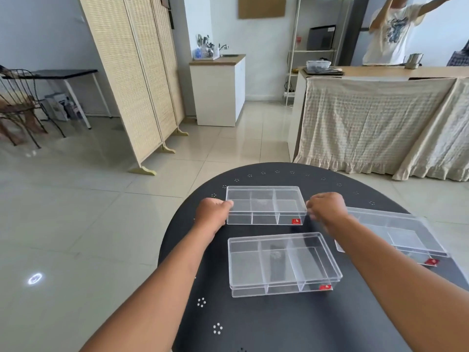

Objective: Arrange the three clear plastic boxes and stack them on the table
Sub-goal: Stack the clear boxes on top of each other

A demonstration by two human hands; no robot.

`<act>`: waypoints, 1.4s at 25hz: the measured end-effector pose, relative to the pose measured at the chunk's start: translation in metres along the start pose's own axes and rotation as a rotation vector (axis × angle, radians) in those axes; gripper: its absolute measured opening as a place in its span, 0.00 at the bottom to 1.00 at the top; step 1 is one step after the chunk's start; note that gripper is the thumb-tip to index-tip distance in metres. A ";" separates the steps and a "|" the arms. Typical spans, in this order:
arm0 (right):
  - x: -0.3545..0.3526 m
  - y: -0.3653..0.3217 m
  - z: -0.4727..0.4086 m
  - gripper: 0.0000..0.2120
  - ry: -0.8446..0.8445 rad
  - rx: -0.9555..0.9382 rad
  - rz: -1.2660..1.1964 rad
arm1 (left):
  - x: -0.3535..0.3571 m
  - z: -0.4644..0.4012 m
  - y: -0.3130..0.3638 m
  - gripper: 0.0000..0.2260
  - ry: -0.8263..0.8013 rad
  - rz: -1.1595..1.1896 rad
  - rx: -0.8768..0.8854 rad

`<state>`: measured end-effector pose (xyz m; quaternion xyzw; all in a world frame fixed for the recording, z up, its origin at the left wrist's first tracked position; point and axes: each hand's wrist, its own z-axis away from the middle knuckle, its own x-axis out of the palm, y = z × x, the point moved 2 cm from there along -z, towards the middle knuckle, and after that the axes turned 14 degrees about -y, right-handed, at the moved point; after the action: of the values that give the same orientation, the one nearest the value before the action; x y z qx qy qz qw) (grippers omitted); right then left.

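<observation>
Three clear plastic boxes with inner dividers and small red labels lie apart on a round black table (pixel 253 321). The far box (pixel 265 203) sits toward the back of the table, held at both short ends: my left hand (pixel 213 212) grips its left end and my right hand (pixel 327 207) grips its right end. The near box (pixel 281 262) rests flat in front of it, untouched. A third box (pixel 398 232) lies at the table's right edge, partly hidden by my right forearm.
Tiled floor surrounds the table. A folding wicker screen (pixel 137 80) stands to the left, a cloth-draped counter (pixel 380 123) behind on the right, with a person (pixel 396 29) beyond it. A wire chair (pixel 20 102) is at far left.
</observation>
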<state>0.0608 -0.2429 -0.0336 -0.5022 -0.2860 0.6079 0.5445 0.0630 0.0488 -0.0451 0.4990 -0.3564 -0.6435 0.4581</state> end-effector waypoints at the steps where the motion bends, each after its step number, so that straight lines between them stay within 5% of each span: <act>1: 0.002 0.003 -0.008 0.08 -0.018 0.028 -0.092 | 0.001 -0.006 -0.001 0.08 -0.021 -0.003 0.001; 10: 0.056 -0.029 -0.060 0.07 0.046 -0.053 -0.264 | -0.046 -0.074 0.019 0.10 0.123 0.097 0.107; 13: 0.070 -0.044 -0.077 0.12 0.012 -0.068 -0.220 | -0.057 -0.094 0.025 0.03 0.101 0.121 0.102; 22: 0.083 -0.034 -0.092 0.10 0.088 -0.032 -0.235 | -0.057 -0.118 0.005 0.08 0.038 0.167 0.044; 26: 0.081 -0.034 -0.091 0.05 0.120 -0.013 -0.170 | -0.052 -0.119 0.000 0.08 0.035 0.173 0.036; 29: 0.076 -0.035 -0.087 0.14 0.099 -0.028 -0.104 | -0.055 -0.109 0.003 0.07 0.038 0.077 0.052; 32: 0.065 -0.045 -0.066 0.02 0.052 -0.094 -0.041 | -0.062 -0.083 0.007 0.07 0.087 -0.074 0.093; 35: 0.045 -0.043 -0.033 0.08 0.050 -0.147 0.028 | -0.067 -0.045 0.005 0.08 0.109 -0.068 0.118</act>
<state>0.1113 -0.1959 -0.0199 -0.5598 -0.3091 0.5798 0.5048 0.1130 0.1102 -0.0306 0.5714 -0.3509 -0.6085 0.4245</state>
